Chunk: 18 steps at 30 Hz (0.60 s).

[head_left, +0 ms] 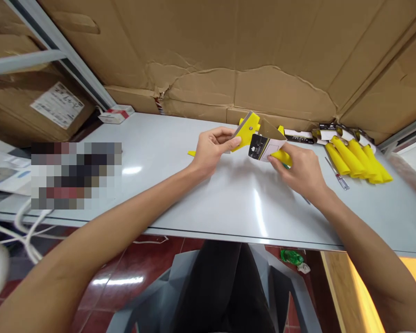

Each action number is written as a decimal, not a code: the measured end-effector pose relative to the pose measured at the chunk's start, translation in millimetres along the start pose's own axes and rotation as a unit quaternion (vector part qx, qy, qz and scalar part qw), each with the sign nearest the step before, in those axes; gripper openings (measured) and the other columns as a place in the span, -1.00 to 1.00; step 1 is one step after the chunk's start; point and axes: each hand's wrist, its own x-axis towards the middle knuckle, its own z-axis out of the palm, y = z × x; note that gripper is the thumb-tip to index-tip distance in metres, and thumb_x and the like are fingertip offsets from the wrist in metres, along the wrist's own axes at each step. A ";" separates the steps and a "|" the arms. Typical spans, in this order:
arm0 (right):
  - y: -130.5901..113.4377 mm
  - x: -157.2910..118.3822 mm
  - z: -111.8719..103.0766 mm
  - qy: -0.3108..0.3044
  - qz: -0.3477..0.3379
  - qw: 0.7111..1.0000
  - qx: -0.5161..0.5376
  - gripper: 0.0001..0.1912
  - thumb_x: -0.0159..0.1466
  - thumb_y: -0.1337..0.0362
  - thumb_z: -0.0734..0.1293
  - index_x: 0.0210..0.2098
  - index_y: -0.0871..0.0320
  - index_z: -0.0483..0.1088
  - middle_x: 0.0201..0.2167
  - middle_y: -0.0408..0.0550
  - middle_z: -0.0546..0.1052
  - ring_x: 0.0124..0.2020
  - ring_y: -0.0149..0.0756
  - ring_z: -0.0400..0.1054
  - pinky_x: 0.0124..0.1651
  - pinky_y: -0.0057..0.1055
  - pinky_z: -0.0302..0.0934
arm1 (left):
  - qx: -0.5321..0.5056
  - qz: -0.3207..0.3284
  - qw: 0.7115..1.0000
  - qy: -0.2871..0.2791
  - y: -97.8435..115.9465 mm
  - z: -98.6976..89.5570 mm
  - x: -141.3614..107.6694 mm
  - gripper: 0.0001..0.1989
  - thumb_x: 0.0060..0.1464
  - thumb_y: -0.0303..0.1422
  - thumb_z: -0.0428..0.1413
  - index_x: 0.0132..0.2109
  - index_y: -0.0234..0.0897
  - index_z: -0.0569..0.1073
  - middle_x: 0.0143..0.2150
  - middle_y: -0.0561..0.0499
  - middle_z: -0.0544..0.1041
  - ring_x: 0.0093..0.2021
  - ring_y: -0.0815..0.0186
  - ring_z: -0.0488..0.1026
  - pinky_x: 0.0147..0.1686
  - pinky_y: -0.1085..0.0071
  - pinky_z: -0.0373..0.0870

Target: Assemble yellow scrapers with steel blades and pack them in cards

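Note:
Over the middle of the table, my left hand [212, 150] pinches a flat yellow piece [246, 134] with a grey edge and a small round screw. Just to the right, my right hand [300, 169] is closed on an open card sleeve [263, 147], black and white with a brown inside. A yellow part [283, 157] shows between the sleeve and my right fingers. The two held things are close together; whether they touch is hard to tell. More yellow bits show behind both hands, mostly hidden.
Several yellow handles [357, 159] lie at the right of the grey-white table [194, 203], beside a thin screwdriver [337, 174]. Card sleeves [327, 133] stand behind them. A red-white box [116, 114] sits at the back left. Large cardboard [229, 46] borders the back.

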 end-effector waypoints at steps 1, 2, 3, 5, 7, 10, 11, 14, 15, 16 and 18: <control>-3.9 -2.1 1.4 0.000 -0.007 1.000 -0.007 -0.76 0.40 0.12 0.27 -0.12 0.12 0.49 -0.27 0.05 0.62 -0.30 -0.09 0.43 -0.29 -0.30 0.05 | 0.005 0.001 1.000 -0.008 0.0 2.5 -2.3 -0.54 -0.16 -0.04 0.52 -0.22 -0.24 0.65 -0.22 -0.04 0.71 -0.25 0.27 0.62 -0.24 0.37 0.55; -7.6 -4.0 3.0 -0.005 -0.015 1.000 -0.006 -0.78 0.41 0.16 0.25 -0.13 0.13 0.46 -0.23 0.06 0.62 -0.28 -0.10 0.43 -0.30 -0.31 0.04 | 0.010 0.005 1.000 -0.017 0.1 5.0 -4.7 -0.53 -0.17 -0.03 0.52 -0.22 -0.24 0.65 -0.23 -0.04 0.70 -0.25 0.26 0.62 -0.23 0.36 0.54; -10.7 -5.5 4.7 -0.011 -0.023 1.000 0.002 -0.80 0.42 0.18 0.23 -0.15 0.14 0.43 -0.20 0.08 0.60 -0.27 -0.11 0.42 -0.29 -0.31 0.03 | 0.015 0.012 0.999 -0.026 0.1 7.5 -7.1 -0.52 -0.17 -0.01 0.52 -0.22 -0.24 0.65 -0.23 -0.03 0.70 -0.24 0.26 0.62 -0.20 0.35 0.55; -14.5 -7.6 7.7 -0.023 -0.038 0.998 0.033 -0.80 0.44 0.18 0.22 -0.19 0.15 0.39 -0.19 0.09 0.57 -0.25 -0.13 0.40 -0.29 -0.31 0.04 | 0.030 0.032 0.998 -0.041 -0.5 11.3 -11.6 -0.54 -0.08 0.05 0.46 -0.24 -0.23 0.64 -0.27 -0.01 0.68 -0.25 0.26 0.60 -0.17 0.34 0.54; -15.6 -8.5 9.4 -0.022 -0.043 0.997 0.058 -0.73 0.48 0.09 0.21 -0.18 0.14 0.40 -0.19 0.07 0.55 -0.25 -0.15 0.38 -0.29 -0.31 0.05 | 0.046 0.055 0.996 -0.058 -2.0 13.4 -15.3 -0.54 0.12 0.12 0.31 -0.26 -0.22 0.64 -0.27 -0.01 0.66 -0.24 0.27 0.59 -0.16 0.35 0.52; -15.1 -8.9 8.9 -0.022 -0.033 0.997 0.060 -0.60 0.50 -0.05 0.17 -0.10 0.11 0.45 -0.21 0.03 0.55 -0.28 -0.18 0.37 -0.30 -0.32 0.03 | 0.062 0.064 0.991 -0.101 -4.6 13.4 -18.7 -0.45 0.22 0.21 0.16 -0.14 -0.19 0.65 -0.14 -0.07 0.67 -0.11 0.20 0.59 -0.08 0.31 0.51; -15.0 -8.9 8.2 -0.025 -0.025 0.998 0.058 -0.58 0.51 -0.08 0.16 -0.08 0.10 0.46 -0.23 0.01 0.56 -0.29 -0.19 0.37 -0.30 -0.32 0.02 | 0.062 0.065 0.990 -0.112 -5.3 12.6 -18.9 -0.40 0.19 0.26 0.15 -0.08 -0.18 0.65 -0.06 -0.10 0.66 -0.02 0.15 0.59 -0.01 0.29 0.51; -14.8 -8.2 6.3 -0.033 -0.001 0.998 0.056 -0.51 0.49 -0.17 0.14 -0.05 0.05 0.50 -0.32 -0.06 0.56 -0.33 -0.22 0.37 -0.32 -0.33 -0.03 | 0.064 0.085 0.986 -0.124 -6.1 8.7 -16.4 -0.33 0.08 0.30 0.21 0.03 -0.16 0.63 0.14 -0.16 0.60 0.23 0.06 0.50 0.21 0.24 0.43; -14.4 -7.7 6.1 -0.036 0.004 0.998 0.054 -0.49 0.48 -0.19 0.14 -0.04 0.04 0.51 -0.33 -0.07 0.56 -0.34 -0.23 0.37 -0.33 -0.33 -0.04 | 0.061 0.090 0.987 -0.122 -5.9 7.3 -14.6 -0.35 0.05 0.25 0.27 0.06 -0.13 0.62 0.18 -0.16 0.57 0.26 0.06 0.48 0.22 0.25 0.43; -13.8 -7.1 6.1 -0.040 0.006 0.998 0.051 -0.47 0.48 -0.21 0.13 -0.04 0.03 0.52 -0.34 -0.07 0.57 -0.35 -0.23 0.37 -0.33 -0.33 -0.06 | 0.054 0.088 0.988 -0.118 -5.6 6.0 -12.6 -0.37 0.03 0.18 0.35 0.10 -0.10 0.59 0.23 -0.14 0.54 0.26 0.07 0.48 0.20 0.27 0.45; -12.0 -6.4 6.7 -0.052 0.005 0.998 0.041 -0.44 0.48 -0.23 0.12 -0.04 0.02 0.53 -0.34 -0.07 0.60 -0.37 -0.24 0.38 -0.34 -0.33 -0.08 | 0.036 0.066 0.991 -0.111 -5.1 4.2 -8.6 -0.34 -0.01 0.05 0.43 0.20 -0.01 0.52 0.28 -0.10 0.50 0.19 0.10 0.52 0.07 0.31 0.51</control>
